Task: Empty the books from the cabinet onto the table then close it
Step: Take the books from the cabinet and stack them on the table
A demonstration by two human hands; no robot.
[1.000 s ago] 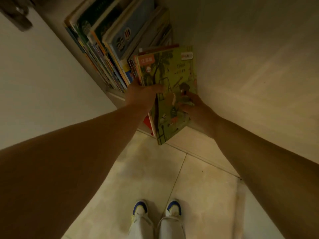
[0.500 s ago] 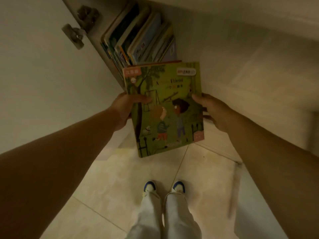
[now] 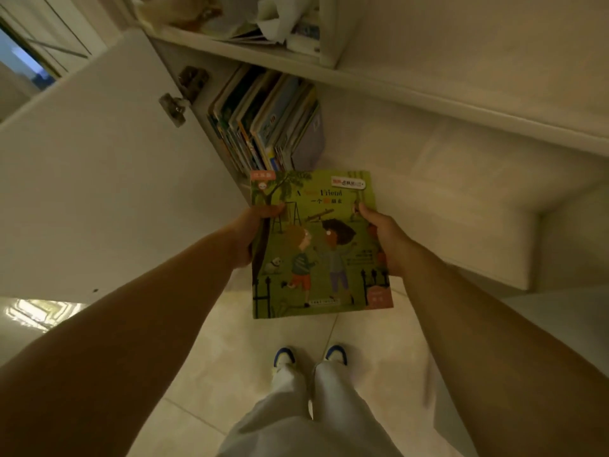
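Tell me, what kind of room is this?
Probably a room in a home. A low white cabinet stands open with children's picture books packed upright inside, the floor is pale tile, and both hands hold a green picture book just pulled out.

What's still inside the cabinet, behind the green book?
A row of upright books still stands inside the open cabinet. The green book, gripped by the left hand and right hand, covers the row's near bottom corner.
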